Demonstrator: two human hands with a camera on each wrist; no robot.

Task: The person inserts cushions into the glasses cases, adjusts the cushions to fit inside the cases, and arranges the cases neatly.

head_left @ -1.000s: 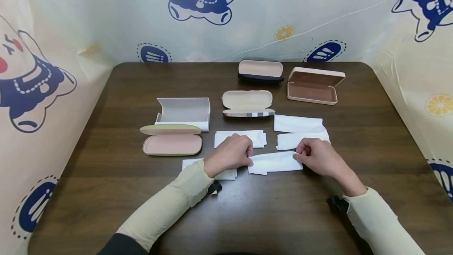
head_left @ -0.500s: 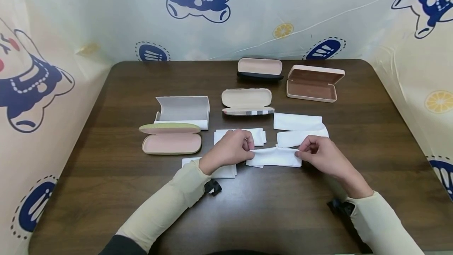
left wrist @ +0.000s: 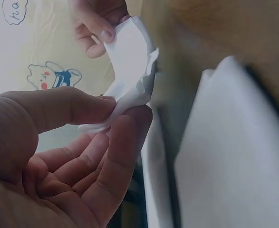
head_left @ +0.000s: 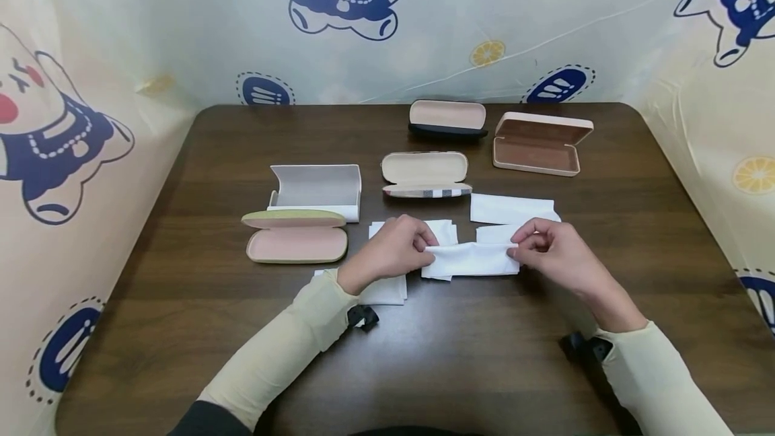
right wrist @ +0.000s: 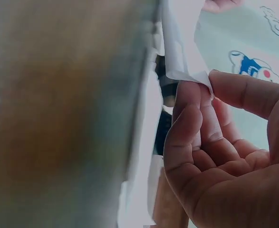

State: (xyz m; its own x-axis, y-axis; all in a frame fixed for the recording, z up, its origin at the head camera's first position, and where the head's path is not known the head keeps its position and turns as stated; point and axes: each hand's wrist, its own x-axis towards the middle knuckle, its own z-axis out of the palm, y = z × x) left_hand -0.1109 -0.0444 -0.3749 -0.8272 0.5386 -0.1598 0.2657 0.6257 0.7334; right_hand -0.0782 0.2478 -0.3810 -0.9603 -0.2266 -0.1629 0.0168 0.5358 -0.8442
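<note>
A folded white cloth (head_left: 471,260) is stretched between my two hands at the middle of the table. My left hand (head_left: 396,251) pinches its left end between thumb and fingertips. The right end is pinched by my right hand (head_left: 557,254). In the left wrist view the cloth (left wrist: 129,52) shows layered edges and bends in a curve toward the right hand (left wrist: 91,28). A corner of the cloth (right wrist: 184,47) sits between thumb and fingers in the right wrist view. One folded cloth (head_left: 384,291) lies partly under my left forearm, and another (head_left: 447,232) lies behind the left hand.
More folded white cloth (head_left: 511,207) lies beyond the right hand. Several open glasses cases stand around: a green one with pink lining (head_left: 297,245), a grey-white one (head_left: 317,187), a checked one (head_left: 424,167), a black one (head_left: 448,115) and a pink-brown one (head_left: 539,153).
Both hands have carried the cloth slightly away from the body, so it overlaps the cloth behind it. It has turned from slanted to nearly level, with its front face hanging straighter.
</note>
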